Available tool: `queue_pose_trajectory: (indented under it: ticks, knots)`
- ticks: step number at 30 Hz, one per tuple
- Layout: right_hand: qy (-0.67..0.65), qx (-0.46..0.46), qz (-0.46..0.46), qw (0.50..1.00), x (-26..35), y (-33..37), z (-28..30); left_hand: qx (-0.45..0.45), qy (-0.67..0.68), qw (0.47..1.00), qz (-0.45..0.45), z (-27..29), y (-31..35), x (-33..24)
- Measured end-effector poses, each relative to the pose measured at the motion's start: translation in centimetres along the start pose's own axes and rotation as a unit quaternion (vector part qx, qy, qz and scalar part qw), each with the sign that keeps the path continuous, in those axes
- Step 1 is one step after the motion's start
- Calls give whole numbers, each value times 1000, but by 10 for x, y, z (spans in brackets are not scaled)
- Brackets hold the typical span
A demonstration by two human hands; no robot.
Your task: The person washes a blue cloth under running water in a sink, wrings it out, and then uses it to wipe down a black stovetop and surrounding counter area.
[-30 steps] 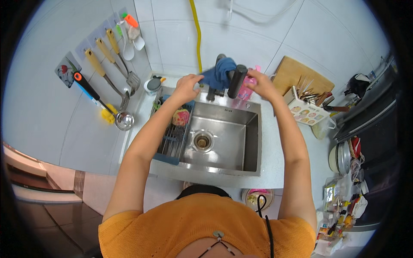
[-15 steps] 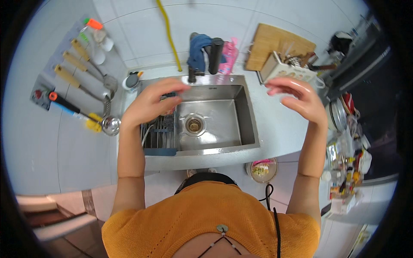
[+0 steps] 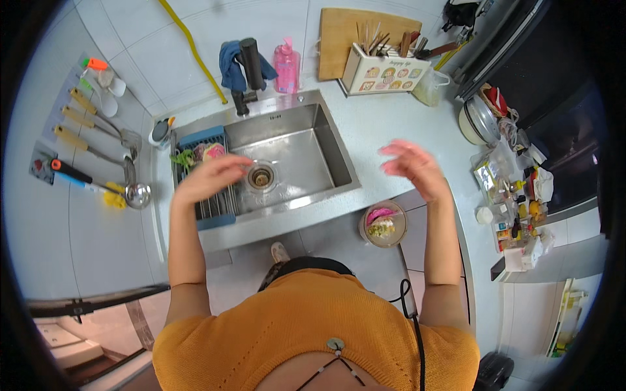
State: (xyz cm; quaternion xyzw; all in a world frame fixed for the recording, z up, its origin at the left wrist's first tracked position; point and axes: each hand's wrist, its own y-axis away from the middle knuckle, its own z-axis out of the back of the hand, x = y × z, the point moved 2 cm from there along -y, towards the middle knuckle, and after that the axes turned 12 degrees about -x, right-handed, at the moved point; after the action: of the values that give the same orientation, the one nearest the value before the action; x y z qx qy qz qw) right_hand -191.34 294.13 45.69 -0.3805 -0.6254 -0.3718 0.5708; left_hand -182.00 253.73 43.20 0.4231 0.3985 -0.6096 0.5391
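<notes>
My left hand point(image 3: 210, 178) hovers over the left part of the steel sink point(image 3: 297, 143), fingers stretched out with nothing in them. Below and beyond it is a blue-grey drain rack point(image 3: 207, 134) holding green leaves point(image 3: 184, 158) and something pinkish partly hidden by the hand. The sink's round drain point(image 3: 261, 176) lies just right of my left fingertips. My right hand point(image 3: 417, 169) is raised above the counter's front edge, right of the sink; its fingers are loosely bent, somewhat blurred, and hold nothing. A black faucet point(image 3: 250, 64) draped with a blue cloth point(image 3: 233, 68) stands behind the sink.
A pink bottle point(image 3: 287, 67), a wooden cutting board point(image 3: 336, 42) and a white utensil holder point(image 3: 386, 73) stand along the back wall. Ladles and spatulas point(image 3: 98, 140) hang at left. A waste bin point(image 3: 383, 225) sits on the floor; a pot point(image 3: 478, 122) and bottles crowd the right counter.
The view has turned and shifted right, so the sink now sits farther left and more counter shows. Both hands are lower in the picture. Neither has taken hold of anything.
</notes>
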Motion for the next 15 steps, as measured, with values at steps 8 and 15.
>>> queue_pose_trajectory:
  ticks: [8, 15]
  knots:
    - [376, 121, -62, 916, -92, 45, 34, -2, 122, 987, 103, -113, 26, 8]
    - [-321, 211, -29, 923, -67, 75, 41, 85, 312, 944, 67, -170, 78, -22]
